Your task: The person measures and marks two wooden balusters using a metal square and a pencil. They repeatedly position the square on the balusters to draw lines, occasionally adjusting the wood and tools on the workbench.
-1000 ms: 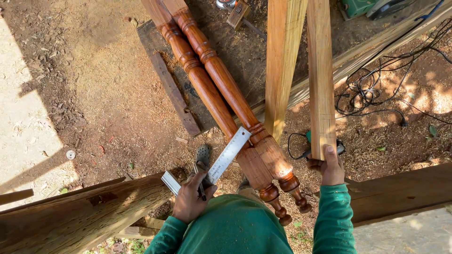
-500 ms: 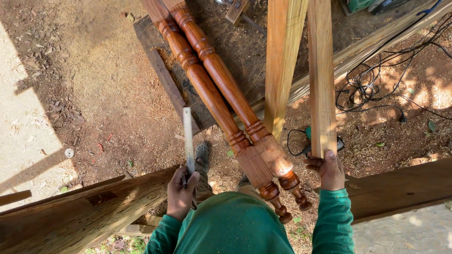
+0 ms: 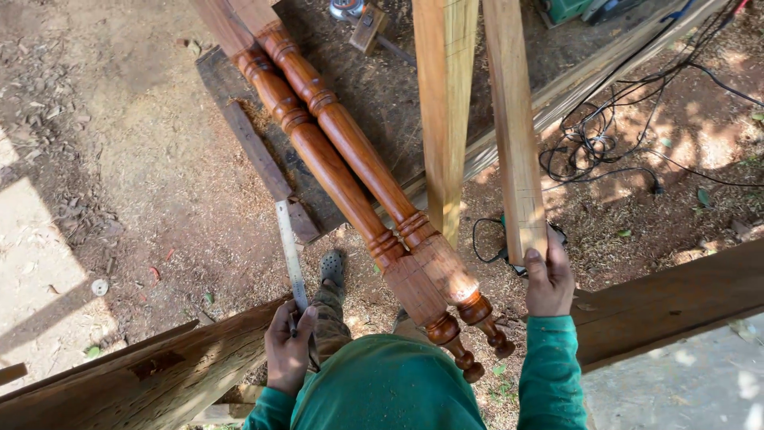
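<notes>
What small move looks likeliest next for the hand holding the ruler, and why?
Probably swinging the ruler across to the plank. The left hand holds the ruler upright, clear of any wood, while the right hand grips the plank's lower end, its fingers wrapped over the face just below faint pencil lines. That suggests measuring comes next.

I'm in an outdoor woodworking yard: sawdust-strewn dirt ground (image 3: 143, 159), two turned reddish-brown wooden posts (image 3: 342, 167), pale sawn planks (image 3: 513, 119) and tangled black power cables (image 3: 605, 135).
</notes>
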